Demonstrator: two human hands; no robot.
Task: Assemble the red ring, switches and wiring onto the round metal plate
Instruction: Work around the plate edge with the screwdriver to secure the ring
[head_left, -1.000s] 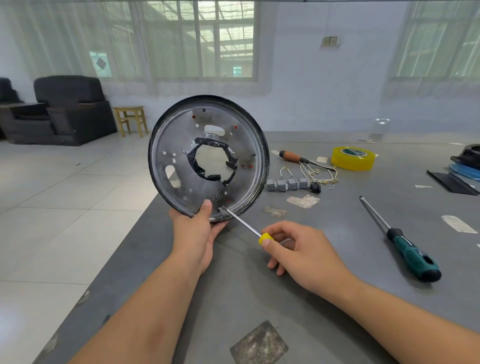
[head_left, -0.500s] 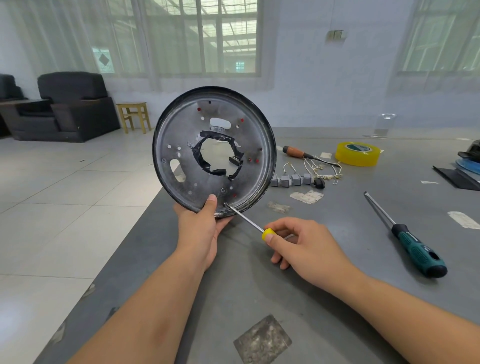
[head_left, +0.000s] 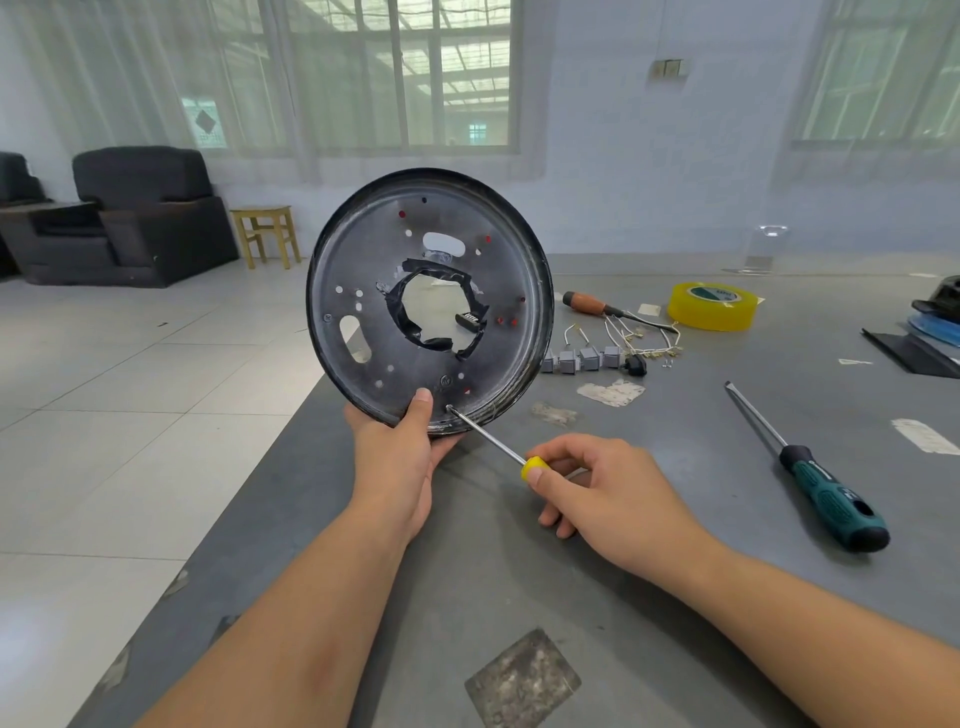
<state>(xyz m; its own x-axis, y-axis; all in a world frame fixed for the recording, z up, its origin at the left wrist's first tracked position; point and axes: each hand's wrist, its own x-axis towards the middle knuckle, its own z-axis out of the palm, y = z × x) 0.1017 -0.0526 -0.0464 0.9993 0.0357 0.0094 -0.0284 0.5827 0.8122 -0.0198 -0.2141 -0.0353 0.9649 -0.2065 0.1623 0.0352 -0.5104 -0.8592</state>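
Observation:
My left hand (head_left: 397, 457) grips the round metal plate (head_left: 363, 260) by its lower rim and holds it upright above the table edge, thumb on its face. Red shows through several small holes in the plate; black tape lines its centre opening. My right hand (head_left: 597, 493) grips a yellow-handled screwdriver (head_left: 532, 466), whose tip touches the plate near the bottom rim, just right of my thumb. Grey switches (head_left: 582, 359) with white wiring (head_left: 636, 338) lie on the table behind the plate, to the right.
On the grey table (head_left: 649, 571) lie a green-handled screwdriver (head_left: 826, 499) at right, an orange-handled screwdriver (head_left: 589, 303), a yellow tape roll (head_left: 710, 306), and dark items (head_left: 930, 332) at the far right. The table's left edge drops to a tiled floor.
The view has shifted a little while I keep the plate upright. The screwdriver tip stays at the same spot on the plate's lower rim.

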